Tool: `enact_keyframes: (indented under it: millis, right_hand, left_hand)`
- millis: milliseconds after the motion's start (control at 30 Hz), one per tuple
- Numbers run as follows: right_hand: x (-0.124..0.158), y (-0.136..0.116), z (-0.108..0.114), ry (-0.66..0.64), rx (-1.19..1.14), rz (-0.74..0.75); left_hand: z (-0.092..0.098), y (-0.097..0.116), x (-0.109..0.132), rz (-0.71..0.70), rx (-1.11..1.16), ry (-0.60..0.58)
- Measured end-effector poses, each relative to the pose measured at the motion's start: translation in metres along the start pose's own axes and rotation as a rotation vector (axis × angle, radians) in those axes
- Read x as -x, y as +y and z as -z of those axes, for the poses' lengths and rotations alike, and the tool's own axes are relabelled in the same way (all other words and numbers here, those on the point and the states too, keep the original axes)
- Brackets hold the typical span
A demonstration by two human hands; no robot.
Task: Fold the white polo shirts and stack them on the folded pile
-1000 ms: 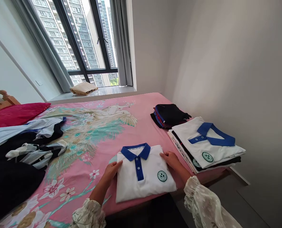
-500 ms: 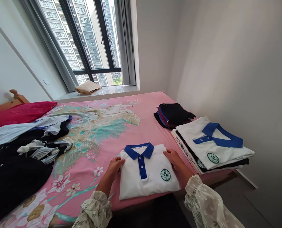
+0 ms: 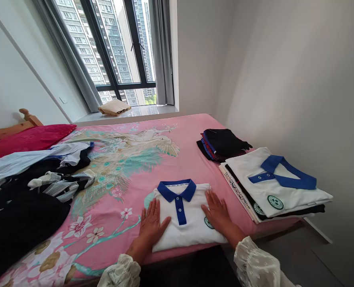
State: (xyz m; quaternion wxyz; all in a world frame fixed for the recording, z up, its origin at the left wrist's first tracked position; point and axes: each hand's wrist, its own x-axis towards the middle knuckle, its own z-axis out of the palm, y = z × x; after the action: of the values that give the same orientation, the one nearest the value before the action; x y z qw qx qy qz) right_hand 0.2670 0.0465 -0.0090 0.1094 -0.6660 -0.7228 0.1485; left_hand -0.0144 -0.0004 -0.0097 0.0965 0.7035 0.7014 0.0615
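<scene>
A folded white polo shirt (image 3: 171, 229) with a blue collar and button strip lies near the bed's front edge, collar pointing away from me. My left hand (image 3: 151, 226) lies flat along its left side, fingers stretched out and thumb apart. On the right side of the shirt rests my right hand (image 3: 217, 212), palm down with fingers extended, partly covering the round green badge. Neither hand grips anything. To the right is a stack of folded shirts, topped by another white polo shirt (image 3: 248, 163) with a blue collar and a green badge.
Behind that stack sits a pile of dark folded clothes (image 3: 224, 141). Loose dark and striped garments (image 3: 30, 215) lie heaped at left beside a red pillow (image 3: 33, 137). A pink floral sheet (image 3: 191, 139) covers the bed. A beige folded bundle (image 3: 114, 107) rests on the windowsill.
Both hands have let go of the shirt's side edges, which they pinched, and now lie flat on it with fingers spread. The view has shifted slightly.
</scene>
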Motion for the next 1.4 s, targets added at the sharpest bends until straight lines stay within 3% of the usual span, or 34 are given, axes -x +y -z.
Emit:
enact_keyframes:
  millis: [67,133,233,333,433,500,567,733,933,1100,1400]
  right_hand:
    - [0.001,0.001,0.001,-0.046,0.045,-0.125]
    - [-0.001,-0.003,0.006,0.014,0.057,-0.145]
    - [-0.004,-0.015,0.011,0.111,0.035,0.020]
    - [-0.005,-0.021,0.006,-0.001,-0.027,0.151]
    - [-0.011,-0.009,0.003,0.093,-0.162,0.101]
    - [-0.020,0.005,0.008,0.223,-0.290,-0.034]
    - [-0.033,0.019,0.015,0.239,-0.387,-0.174]
    - [-0.064,0.035,0.020,0.112,-0.462,-0.280]
    - [-0.074,0.029,0.016,0.128,-0.455,-0.260]
    - [-0.074,0.025,0.018,0.158,-0.464,-0.261]
    - [-0.072,0.025,0.022,0.234,-0.367,-0.287]
  left_hand:
    - [0.000,-0.005,0.000,0.141,-0.019,-0.016]
    - [0.004,-0.004,-0.003,0.158,-0.009,0.051]
    - [0.008,0.011,-0.009,-0.057,0.020,0.159]
    - [0.004,0.023,-0.018,-0.137,0.137,0.073]
    - [0.003,0.018,-0.029,-0.001,0.408,0.128]
    - [0.010,0.007,-0.039,0.148,0.598,0.247]
    - [0.020,-0.003,-0.049,0.291,0.712,0.285]
    - [0.039,-0.012,-0.071,0.447,0.920,0.114]
    - [0.046,-0.004,-0.079,0.534,1.191,-0.034]
    - [0.048,-0.009,-0.082,0.547,1.253,-0.042]
    - [0.034,-0.018,-0.089,0.481,1.153,0.172]
